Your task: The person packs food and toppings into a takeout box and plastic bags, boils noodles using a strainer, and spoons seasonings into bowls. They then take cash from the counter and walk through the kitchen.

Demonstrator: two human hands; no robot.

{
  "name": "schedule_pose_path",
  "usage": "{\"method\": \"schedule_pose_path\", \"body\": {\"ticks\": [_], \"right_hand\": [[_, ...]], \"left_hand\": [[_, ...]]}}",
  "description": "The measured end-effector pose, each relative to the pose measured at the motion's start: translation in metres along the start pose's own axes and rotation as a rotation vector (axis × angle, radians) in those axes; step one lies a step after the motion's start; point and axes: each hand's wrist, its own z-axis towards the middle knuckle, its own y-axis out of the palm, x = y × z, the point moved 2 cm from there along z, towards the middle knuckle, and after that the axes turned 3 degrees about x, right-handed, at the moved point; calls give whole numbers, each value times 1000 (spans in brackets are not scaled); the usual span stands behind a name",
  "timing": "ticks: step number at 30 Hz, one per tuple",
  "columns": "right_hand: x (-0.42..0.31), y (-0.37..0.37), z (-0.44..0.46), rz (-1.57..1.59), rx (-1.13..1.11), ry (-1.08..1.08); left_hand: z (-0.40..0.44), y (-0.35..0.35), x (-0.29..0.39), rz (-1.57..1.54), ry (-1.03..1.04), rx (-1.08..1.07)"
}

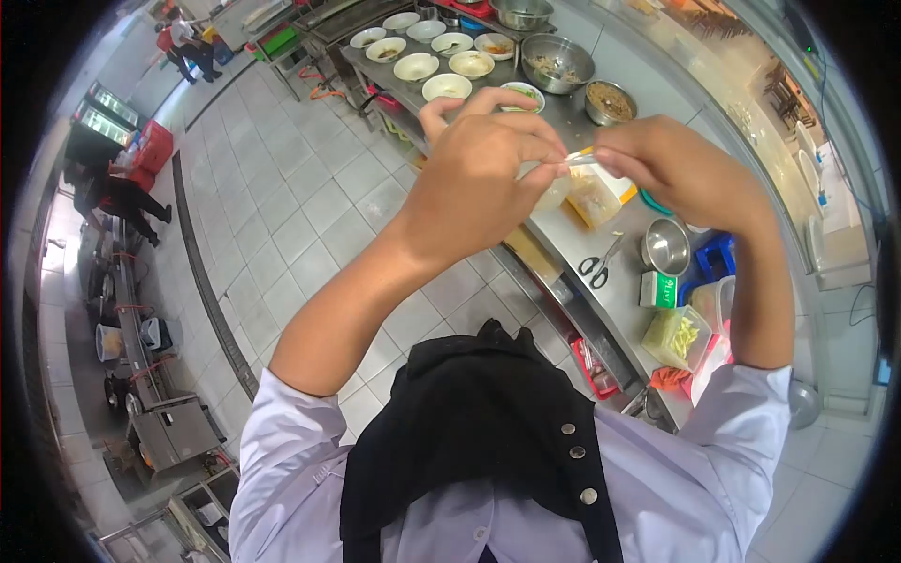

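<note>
Here, left hand [483,155] and right hand [671,159] closely pinch whitish plastic [582,159].

Stainless-steel counter [571,242] occupied by white bowls [416,68], steel mixing bowls [576,58], black-handled scissors [602,266] and a green-and-white box [660,290].

Strip [584,159]: ends lost in the fingers of left hand [483,155] and right hand [678,167]. Bag [556,193]: top behind left hand; contents unclear. Bowl of greens [524,91]: near rim covered by left hand. Teal item [651,201]: mostly behind right hand; kind undetermined. Blue basket [719,255]: part hidden by right forearm [762,300]. Steel bowl [523,13]: cut by top edge. Box [659,290]: fine print illegible. Two distant persons [190,47]: too small for detail. Person at left [127,200]: dark, upper body indistinct. Shirt [282,469]: cut by bottom edge.
</note>
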Motion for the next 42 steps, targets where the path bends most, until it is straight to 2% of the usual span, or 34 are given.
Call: {"method": "schedule_pose_path", "body": {"ticks": [3,7,9,11,14,15,17,18,20,23,25,26,27,29,31,34,35,37,42], "right_hand": [[16,-23,-25,194,273,37],[64,-22,-50,459,622,-30],[118,23,-37,862,811,-162],[169,104,-6,1346,948,-262],[139,161,65,1951,1172,-408],[119,164,86,2095,1225,-461],[86,165,119,2298,1286,-470],[78,169,136,2379,1306,-441],[77,197,172,2491,1342,-243],[105,270,226,2557,1355,195],[109,327,241,2391,1397,495],[103,350,239,2306,1403,647],[98,363,229,1919,1344,872],[89,383,206,1144,1115,1186],[80,395,188,759,1159,1117],[66,411,161,338,1226,945],[58,397,153,200,1244,966],[58,381,138,83,1212,926],[75,365,116,167,1062,872]], "left_hand": [[32,-3,11,-115,55,-10],[80,7,24,-385,133,-47],[100,29,27,-458,126,-33],[120,49,32,-484,86,-24],[138,83,7,-433,20,-5],[139,95,-7,-401,9,30],[129,123,-40,-314,-151,157],[123,137,-63,-242,-178,169],[107,156,-113,-85,-293,191],[67,181,-183,67,-450,229],[26,201,-231,271,-492,217],[1,211,-252,226,-526,165],[-24,220,-270,182,-565,119],[-62,236,-284,77,-651,47],[-92,248,-281,-38,-758,-5],[-111,253,-263,-53,-701,-11],[-111,250,-254,-46,-700,-56],[-104,245,-241,-37,-682,-141],[-104,270,-251,-292,-561,-56]]}}
